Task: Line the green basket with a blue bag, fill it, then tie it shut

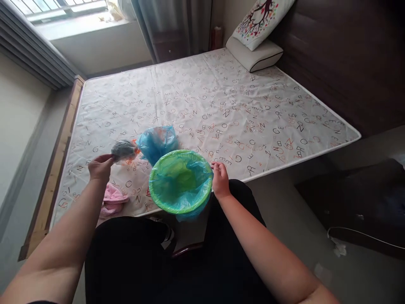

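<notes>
My left hand pinches the edge of a crumpled grey plastic bag just above the mattress; whether anything is inside it I cannot tell. Orange bits show at its right end, close to a bunched blue plastic bag. A round green trash bin, lined with a thin blue bag folded over its rim, tilts toward me at the mattress edge. Closed fingers of my right hand grip the bin's right rim. Below my left hand a pink cloth lies on the mattress, partly hidden by my forearm.
A mattress printed with letters spreads out before me. A pillow and a cushion with a tree print lie at the headboard. Dark furniture with a white cable stands at right. My black-clad knees are below.
</notes>
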`<action>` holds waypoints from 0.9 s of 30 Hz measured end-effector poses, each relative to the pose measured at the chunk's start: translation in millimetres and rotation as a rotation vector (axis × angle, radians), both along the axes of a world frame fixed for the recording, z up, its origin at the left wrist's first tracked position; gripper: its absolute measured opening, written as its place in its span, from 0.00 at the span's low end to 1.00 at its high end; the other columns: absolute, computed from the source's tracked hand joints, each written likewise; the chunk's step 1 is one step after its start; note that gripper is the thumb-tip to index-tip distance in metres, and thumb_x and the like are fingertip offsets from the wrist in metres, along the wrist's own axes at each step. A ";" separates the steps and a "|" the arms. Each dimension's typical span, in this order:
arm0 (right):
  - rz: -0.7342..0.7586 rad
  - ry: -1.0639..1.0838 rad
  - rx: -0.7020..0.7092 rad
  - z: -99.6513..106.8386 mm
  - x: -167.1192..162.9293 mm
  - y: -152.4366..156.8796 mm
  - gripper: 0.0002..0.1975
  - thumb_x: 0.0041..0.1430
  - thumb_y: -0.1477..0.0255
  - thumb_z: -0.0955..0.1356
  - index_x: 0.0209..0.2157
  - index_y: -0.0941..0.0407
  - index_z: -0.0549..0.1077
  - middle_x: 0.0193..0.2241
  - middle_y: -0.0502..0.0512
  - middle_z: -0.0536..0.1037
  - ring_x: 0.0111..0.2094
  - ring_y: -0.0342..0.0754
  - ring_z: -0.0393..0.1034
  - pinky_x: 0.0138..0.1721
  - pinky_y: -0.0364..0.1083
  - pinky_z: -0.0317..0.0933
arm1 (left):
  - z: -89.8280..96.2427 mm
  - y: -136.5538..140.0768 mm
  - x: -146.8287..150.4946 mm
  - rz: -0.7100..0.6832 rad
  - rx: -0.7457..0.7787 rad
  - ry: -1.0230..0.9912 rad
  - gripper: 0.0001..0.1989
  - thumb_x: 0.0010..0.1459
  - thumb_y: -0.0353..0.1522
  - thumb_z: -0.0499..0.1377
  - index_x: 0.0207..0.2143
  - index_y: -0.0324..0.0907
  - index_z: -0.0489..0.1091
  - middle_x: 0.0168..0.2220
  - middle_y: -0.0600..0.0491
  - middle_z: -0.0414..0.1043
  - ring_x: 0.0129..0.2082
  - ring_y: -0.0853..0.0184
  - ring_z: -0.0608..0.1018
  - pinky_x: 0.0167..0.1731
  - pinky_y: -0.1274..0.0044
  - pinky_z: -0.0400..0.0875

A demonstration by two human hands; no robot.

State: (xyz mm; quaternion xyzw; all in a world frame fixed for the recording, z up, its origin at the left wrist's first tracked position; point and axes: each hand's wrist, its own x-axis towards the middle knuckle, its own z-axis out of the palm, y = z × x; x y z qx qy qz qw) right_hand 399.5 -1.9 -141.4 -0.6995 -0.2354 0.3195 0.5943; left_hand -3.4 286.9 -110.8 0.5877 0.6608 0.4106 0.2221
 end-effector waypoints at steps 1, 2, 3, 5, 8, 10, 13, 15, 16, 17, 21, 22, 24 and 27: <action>0.008 -0.013 -0.008 1.2 0.1 -0.7 0.21 0.70 0.52 0.61 0.47 0.53 0.72 0.55 0.64 0.76 0.54 0.57 0.74 0.60 0.58 0.69 | 12.1 -5.9 -2.8 0.027 0.007 -0.059 0.08 0.51 0.30 0.67 0.33 0.38 0.72 0.23 0.57 0.71 0.28 0.70 0.74 0.39 0.72 0.78; 0.013 -0.044 -0.012 2.9 0.0 -1.9 0.19 0.69 0.54 0.61 0.46 0.53 0.72 0.55 0.64 0.76 0.54 0.57 0.74 0.59 0.59 0.70 | 25.6 -12.6 -4.1 0.053 0.017 -0.122 0.07 0.50 0.29 0.65 0.33 0.38 0.71 0.24 0.57 0.72 0.28 0.71 0.75 0.40 0.72 0.79; 0.011 -0.100 -0.006 5.0 -0.3 -3.6 0.18 0.68 0.55 0.62 0.46 0.54 0.72 0.54 0.65 0.76 0.54 0.58 0.74 0.60 0.60 0.69 | 40.6 -20.4 -3.6 0.075 0.039 -0.194 0.07 0.50 0.28 0.64 0.34 0.38 0.71 0.26 0.57 0.72 0.29 0.71 0.76 0.41 0.71 0.79; -0.003 -0.264 0.047 10.1 -1.9 -8.5 0.17 0.67 0.59 0.62 0.48 0.54 0.72 0.53 0.66 0.76 0.57 0.59 0.72 0.64 0.62 0.66 | 74.0 -39.7 3.2 0.098 0.101 -0.360 0.10 0.47 0.28 0.64 0.34 0.39 0.70 0.27 0.58 0.72 0.32 0.70 0.78 0.42 0.69 0.81; -0.005 -0.493 0.160 16.5 -7.5 -17.7 0.16 0.68 0.62 0.63 0.53 0.54 0.70 0.57 0.67 0.75 0.64 0.59 0.68 0.71 0.63 0.60 | 123.2 -76.9 27.3 0.036 0.199 -0.558 0.14 0.40 0.28 0.65 0.32 0.41 0.67 0.27 0.59 0.72 0.34 0.66 0.80 0.38 0.67 0.82; 0.026 -0.548 0.176 17.4 -12.1 -23.4 0.18 0.68 0.63 0.62 0.56 0.53 0.68 0.60 0.67 0.74 0.66 0.58 0.67 0.72 0.63 0.59 | 146.2 -103.9 50.0 -0.037 0.282 -0.637 0.17 0.36 0.29 0.65 0.32 0.42 0.65 0.27 0.61 0.72 0.34 0.65 0.80 0.36 0.67 0.82; 0.071 -0.524 0.142 14.9 -15.4 -30.0 0.21 0.67 0.65 0.62 0.58 0.55 0.67 0.61 0.68 0.73 0.67 0.59 0.66 0.72 0.63 0.59 | 156.6 -141.4 86.2 -0.148 0.271 -0.672 0.19 0.34 0.32 0.68 0.32 0.41 0.68 0.26 0.60 0.73 0.30 0.67 0.78 0.33 0.73 0.78; 0.081 -0.470 0.087 12.9 -13.5 -32.8 0.22 0.65 0.67 0.62 0.59 0.56 0.68 0.61 0.69 0.73 0.67 0.59 0.65 0.74 0.62 0.57 | 150.6 -161.4 107.2 -0.196 0.158 -0.542 0.18 0.36 0.33 0.70 0.32 0.40 0.72 0.25 0.59 0.74 0.27 0.70 0.76 0.32 0.75 0.76; 0.080 -0.441 0.051 12.1 -11.5 -33.8 0.22 0.64 0.69 0.62 0.59 0.57 0.68 0.61 0.70 0.72 0.68 0.58 0.64 0.74 0.62 0.56 | 145.8 -169.4 116.0 -0.249 0.085 -0.465 0.15 0.39 0.34 0.69 0.33 0.41 0.74 0.26 0.58 0.75 0.27 0.69 0.76 0.34 0.74 0.76; 0.078 -0.413 0.015 11.4 -9.2 -34.4 0.23 0.63 0.70 0.62 0.59 0.57 0.68 0.62 0.70 0.72 0.68 0.58 0.64 0.74 0.62 0.55 | 140.5 -176.0 123.6 -0.301 0.017 -0.379 0.13 0.42 0.35 0.67 0.33 0.41 0.75 0.28 0.56 0.77 0.28 0.68 0.77 0.35 0.74 0.77; 0.107 -0.319 -0.069 7.8 -2.7 -32.5 0.23 0.64 0.68 0.63 0.59 0.59 0.69 0.61 0.72 0.73 0.61 0.60 0.71 0.67 0.62 0.64 | 121.6 -189.2 145.5 -0.465 -0.165 0.100 0.09 0.53 0.32 0.61 0.36 0.42 0.78 0.31 0.54 0.79 0.33 0.63 0.80 0.37 0.73 0.74; 0.124 -0.296 -0.082 6.7 -2.7 -30.9 0.22 0.64 0.67 0.63 0.57 0.59 0.69 0.60 0.73 0.73 0.58 0.59 0.73 0.65 0.62 0.66 | 117.1 -190.1 149.8 -0.487 -0.189 0.251 0.09 0.55 0.31 0.60 0.38 0.41 0.79 0.32 0.53 0.80 0.35 0.62 0.80 0.38 0.73 0.73; 0.160 -0.258 -0.104 4.5 -4.4 -27.6 0.20 0.66 0.64 0.63 0.54 0.59 0.71 0.58 0.72 0.75 0.56 0.59 0.75 0.63 0.60 0.67 | 106.8 -190.8 157.9 -0.533 -0.218 0.515 0.09 0.59 0.28 0.59 0.40 0.41 0.79 0.38 0.49 0.81 0.42 0.59 0.81 0.44 0.71 0.73; 0.229 -0.228 -0.112 2.6 -8.1 -24.7 0.17 0.69 0.61 0.62 0.50 0.57 0.72 0.55 0.69 0.79 0.58 0.58 0.74 0.64 0.58 0.66 | 84.6 -190.4 170.1 -0.618 -0.264 0.618 0.07 0.60 0.26 0.61 0.38 0.41 0.79 0.43 0.46 0.82 0.47 0.56 0.81 0.49 0.70 0.73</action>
